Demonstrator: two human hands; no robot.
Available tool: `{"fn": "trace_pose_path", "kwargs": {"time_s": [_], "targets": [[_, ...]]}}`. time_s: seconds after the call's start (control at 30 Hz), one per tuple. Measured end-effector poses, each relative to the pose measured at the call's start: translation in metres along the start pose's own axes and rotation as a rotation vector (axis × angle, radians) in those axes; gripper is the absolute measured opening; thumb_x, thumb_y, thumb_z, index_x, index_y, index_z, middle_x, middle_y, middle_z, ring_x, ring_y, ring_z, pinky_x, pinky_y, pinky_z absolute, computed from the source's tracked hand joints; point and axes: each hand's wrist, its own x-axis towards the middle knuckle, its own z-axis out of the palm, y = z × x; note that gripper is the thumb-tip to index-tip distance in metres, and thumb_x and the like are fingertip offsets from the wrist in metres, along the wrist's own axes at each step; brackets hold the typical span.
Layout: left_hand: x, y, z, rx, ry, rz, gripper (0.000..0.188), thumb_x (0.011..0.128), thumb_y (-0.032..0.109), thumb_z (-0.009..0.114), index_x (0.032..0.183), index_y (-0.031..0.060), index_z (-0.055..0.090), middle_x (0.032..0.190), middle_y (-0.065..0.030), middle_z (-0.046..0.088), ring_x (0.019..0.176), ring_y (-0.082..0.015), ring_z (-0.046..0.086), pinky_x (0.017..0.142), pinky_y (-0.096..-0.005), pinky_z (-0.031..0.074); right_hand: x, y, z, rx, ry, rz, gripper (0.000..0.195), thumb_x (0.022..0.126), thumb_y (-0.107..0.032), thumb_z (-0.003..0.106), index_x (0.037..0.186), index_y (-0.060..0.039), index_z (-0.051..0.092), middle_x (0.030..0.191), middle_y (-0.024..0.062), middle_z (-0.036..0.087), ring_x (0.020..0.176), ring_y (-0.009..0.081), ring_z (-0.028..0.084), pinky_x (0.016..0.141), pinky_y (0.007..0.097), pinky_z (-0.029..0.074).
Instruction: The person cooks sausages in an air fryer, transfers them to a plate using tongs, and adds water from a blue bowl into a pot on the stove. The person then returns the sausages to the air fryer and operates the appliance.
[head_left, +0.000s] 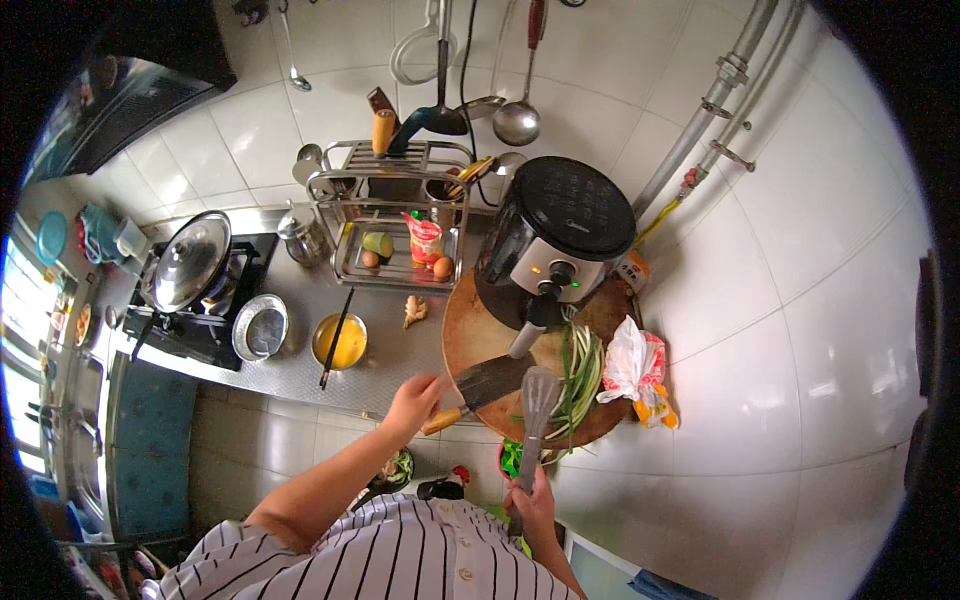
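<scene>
My right hand (533, 496) grips the handle of a grey utensil (538, 401), either tongs or a whisk, with its ribbed head pointing away from me. My left hand (417, 403) is slightly blurred, its fingers bent, at the counter's front edge. Beside it is the wooden handle of a cleaver (493, 381), whose dark blade lies on a round wooden chopping board (463, 315). Long green-and-white scallions (581, 367) lie on the board, partly behind the utensil's head. At the board's back stands a black air fryer (559, 232) with small lights lit.
On the steel counter (390, 364) are a metal bowl of beaten egg (339, 341) with chopsticks across it, ginger (414, 310) and a metal basin (260, 328). A rack (394, 281) holds eggs and a packet. A lidded pan (187, 259) is on the stove; a plastic bag (636, 367) sits at right.
</scene>
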Motion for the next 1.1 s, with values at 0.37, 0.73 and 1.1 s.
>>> {"fn": "trace_pose_path", "kwargs": {"time_s": [0.37,0.73,1.1], "targets": [[-0.14,-0.038,-0.098,0.096,-0.247,-0.019,0.044,0.081,0.022,0.06,0.118,0.0054,0.045,0.097,-0.0081,0.056,0.082,-0.0126,0.055,0.074,-0.027,0.045,0.072,0.005,0.168,0.108,-0.015,-0.103,0.065,0.073,-0.017,0.064,0.123,-0.0014,0.026,0.099,0.0088,0.039,0.084,0.0162,0.041,0.069,0.0271,0.037],[-0.172,-0.032,-0.166,0.092,0.213,0.239,0.023,0.089,0.009,0.042,0.11,-0.0003,0.042,0.1,-0.012,0.052,0.095,-0.02,0.052,0.08,-0.0292,0.042,0.056,-0.011,0.319,0.14,-0.208,-0.237,0.078,0.071,-0.013,0.069,0.131,-0.0052,0.019,0.089,0.0027,0.042,0.08,0.0116,0.044,0.074,0.0256,0.04],[-0.159,-0.049,-0.238,-0.084,0.386,0.271,0.04,0.085,0.004,0.049,0.121,0.0014,0.033,0.094,-0.0118,0.057,0.077,-0.014,0.056,0.068,-0.0214,0.045,0.062,0.014,0.394,0.011,-0.254,-0.292,0.063,0.082,-0.014,0.057,0.131,-0.0014,0.021,0.11,0.0133,0.045,0.091,0.0179,0.052,0.078,0.0286,0.044]]}}
